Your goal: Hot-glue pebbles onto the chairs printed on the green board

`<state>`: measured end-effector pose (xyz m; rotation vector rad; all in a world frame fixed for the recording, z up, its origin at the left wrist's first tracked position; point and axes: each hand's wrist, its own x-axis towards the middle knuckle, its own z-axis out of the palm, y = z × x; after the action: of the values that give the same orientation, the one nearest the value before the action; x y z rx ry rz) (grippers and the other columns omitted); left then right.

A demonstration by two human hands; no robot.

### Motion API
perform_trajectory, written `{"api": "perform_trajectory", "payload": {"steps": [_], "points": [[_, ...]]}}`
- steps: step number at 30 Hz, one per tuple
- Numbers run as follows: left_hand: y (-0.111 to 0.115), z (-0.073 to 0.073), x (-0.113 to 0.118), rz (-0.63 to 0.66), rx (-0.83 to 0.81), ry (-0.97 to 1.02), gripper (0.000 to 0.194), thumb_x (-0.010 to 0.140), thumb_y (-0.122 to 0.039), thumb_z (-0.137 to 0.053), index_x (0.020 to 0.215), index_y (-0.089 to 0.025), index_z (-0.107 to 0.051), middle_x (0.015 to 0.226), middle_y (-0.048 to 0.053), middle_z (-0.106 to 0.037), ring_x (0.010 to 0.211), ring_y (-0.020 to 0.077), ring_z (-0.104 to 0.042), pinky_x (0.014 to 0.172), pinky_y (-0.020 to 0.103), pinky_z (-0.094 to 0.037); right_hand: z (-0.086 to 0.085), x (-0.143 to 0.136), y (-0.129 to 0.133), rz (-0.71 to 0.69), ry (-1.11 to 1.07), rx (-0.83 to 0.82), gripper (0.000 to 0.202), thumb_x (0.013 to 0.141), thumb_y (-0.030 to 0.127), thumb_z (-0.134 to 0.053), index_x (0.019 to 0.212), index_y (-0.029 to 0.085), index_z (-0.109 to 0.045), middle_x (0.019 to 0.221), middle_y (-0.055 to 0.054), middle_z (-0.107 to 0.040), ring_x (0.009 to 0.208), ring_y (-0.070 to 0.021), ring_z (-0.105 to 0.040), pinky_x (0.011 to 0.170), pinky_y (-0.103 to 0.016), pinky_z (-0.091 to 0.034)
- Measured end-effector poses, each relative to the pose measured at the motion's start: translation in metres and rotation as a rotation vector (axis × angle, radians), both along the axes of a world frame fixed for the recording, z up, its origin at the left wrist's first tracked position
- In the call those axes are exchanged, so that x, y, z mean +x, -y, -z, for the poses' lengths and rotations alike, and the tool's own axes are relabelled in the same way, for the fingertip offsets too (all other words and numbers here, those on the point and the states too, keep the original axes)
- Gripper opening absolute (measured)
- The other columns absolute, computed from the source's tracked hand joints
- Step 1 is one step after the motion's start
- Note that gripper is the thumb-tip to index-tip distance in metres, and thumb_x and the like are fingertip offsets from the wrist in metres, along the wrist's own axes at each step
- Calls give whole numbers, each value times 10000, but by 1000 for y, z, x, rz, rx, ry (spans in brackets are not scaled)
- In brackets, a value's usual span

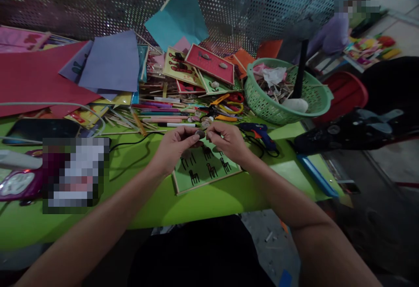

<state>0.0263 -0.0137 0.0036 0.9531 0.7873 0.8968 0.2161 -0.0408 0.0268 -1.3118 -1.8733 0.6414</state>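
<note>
Left hand [175, 145] pinching a stone [200, 134], right hand [228, 140] pinched close beside it, its hold unclear, card [203, 171] beneath both.

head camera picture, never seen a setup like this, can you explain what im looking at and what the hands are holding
There is no robot here: these are a person's bare hands, seen by a camera worn on their head, looking forward and down. The left hand pinches a small dark object, perhaps a stone. The right hand has its fingertips close beside it; whether they grip anything is hard to tell. Below, on the green table, lies a framed green card with dark chair shapes. Around it are pens, a glue gun and a green basket.
</note>
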Motion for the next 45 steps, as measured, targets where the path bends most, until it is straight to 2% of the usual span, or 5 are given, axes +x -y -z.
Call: {"api": "perform_trajectory", "payload": {"steps": [8, 14, 28, 40, 45], "points": [[0, -6, -1, -9, 20, -11, 388, 628, -382, -941, 887, -156, -763, 836, 24, -741, 687, 108, -640, 687, 233, -535, 2, 2, 0, -27, 93, 47, 265, 989, 385, -522, 805, 199, -562, 744, 6, -546, 694, -133, -471, 657, -271, -336], [1, -3, -2, 19, 22, -60, 348, 670, -368, -916, 910, -165, -767, 855, 32, -748, 715, 122, -672, 599, 198, -487, 8, 1, -4, -83, 226, 154, 241, 996, 253, -428, 763, 213, -473, 742, -3, -501, 708, -145, -425, 666, -286, -315], [-3, -5, -4, -50, 11, 45, 313, 689, -310, -895, 909, -155, -735, 845, 15, -731, 725, 110, -651, 753, 246, -537, -5, -1, 6, -33, -114, 59, 198, 964, 289, -591, 805, 194, -660, 755, 2, -649, 698, -124, -565, 675, -263, -423], [-9, -4, -8, -94, 21, 70, 269, 717, -280, -838, 924, -166, -710, 876, 19, -732, 736, 134, -664, 751, 285, -541, -12, -41, 58, -588, 50, 23, 236, 984, 259, -451, 752, 219, -470, 685, 33, -517, 625, -119, -436, 624, -262, -337], [-8, -5, -7, -79, 24, 62, 241, 729, -278, -829, 912, -168, -718, 870, 13, -731, 711, 133, -666, 747, 296, -547, -1, -55, 70, -913, 151, -111, 228, 1007, 360, -532, 833, 218, -566, 836, -1, -672, 792, -131, -595, 692, -253, -397]]}}
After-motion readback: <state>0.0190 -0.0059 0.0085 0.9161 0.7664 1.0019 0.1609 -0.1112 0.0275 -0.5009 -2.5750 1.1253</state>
